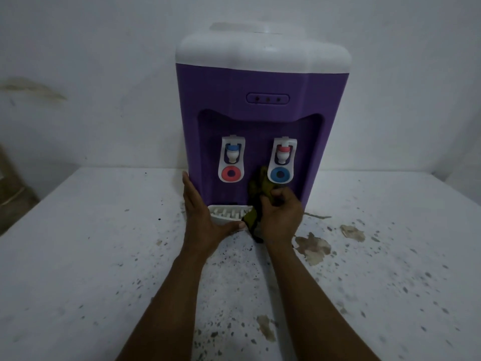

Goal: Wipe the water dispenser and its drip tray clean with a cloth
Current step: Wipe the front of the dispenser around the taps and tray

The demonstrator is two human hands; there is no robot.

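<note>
1. A pale, marked wall [78, 48] stands behind a white table [78, 256] speckled with dark spots and brownish stains.
2. A purple water dispenser [260, 82] with a white top sits on the table against the wall, its two taps [231, 160] in a recessed front.
3. The left hand [203, 217] lies flat, with straight fingers along the dispenser's lower left edge and the thumb resting on the front rim of the drip tray [226, 214].
4. The right hand [281, 217] has its fingers curled round a bunched olive-green cloth [260, 188], held against the recess just below the right tap.
5. The white slotted drip tray juts from the dispenser's base, between the hands.
6. The cloth's lower end hangs over the tray's right end.
</note>
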